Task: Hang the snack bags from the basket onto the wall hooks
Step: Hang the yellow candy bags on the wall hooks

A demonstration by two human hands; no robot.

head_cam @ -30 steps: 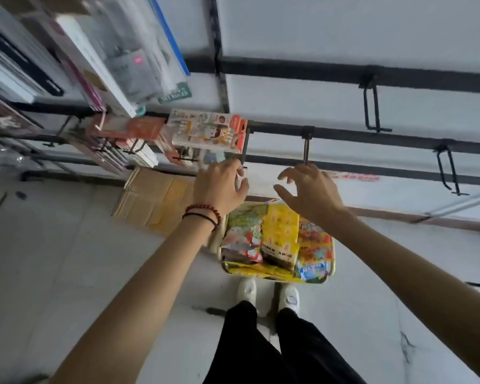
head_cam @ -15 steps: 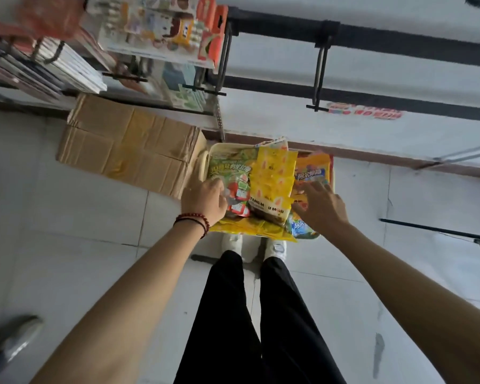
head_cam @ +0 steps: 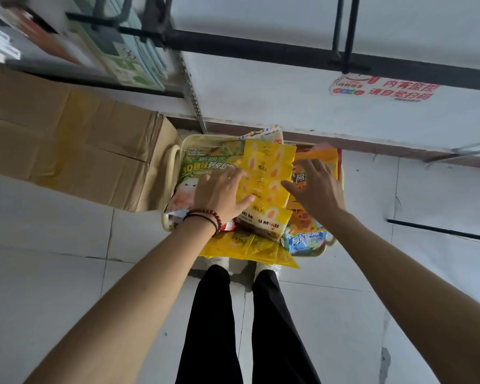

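Fingers [head_cam: 313, 168] spread flat over snack bags [head_cam: 269, 164]

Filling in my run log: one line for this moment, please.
left hand touches yellow snack bag | right hand open over orange bag | cream plastic basket full

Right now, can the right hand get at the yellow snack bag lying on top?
Probably yes: the yellow snack bag lies topmost, and the open right hand is just beside its bare edge.
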